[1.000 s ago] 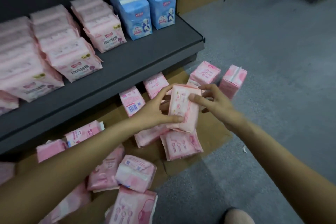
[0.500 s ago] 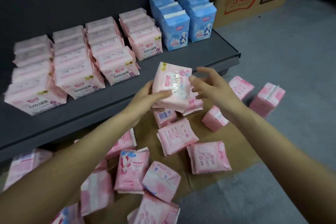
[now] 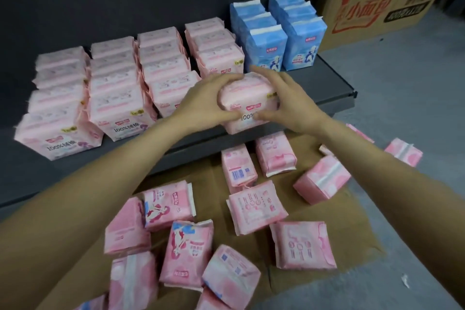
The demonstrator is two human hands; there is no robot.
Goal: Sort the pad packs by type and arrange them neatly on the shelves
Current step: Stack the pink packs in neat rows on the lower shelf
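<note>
Gripping pale pink pack between left hand and right hand, fingers curled round sides, near shelf front edge, ahead of pink row.

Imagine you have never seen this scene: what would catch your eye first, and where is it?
First, the two hands, left hand and right hand, holding a pale pink pack at the shelf front. Behind stand pale pink rows, with blue packs to their right. Below, loose pink packs lie scattered on flattened cardboard.
</note>
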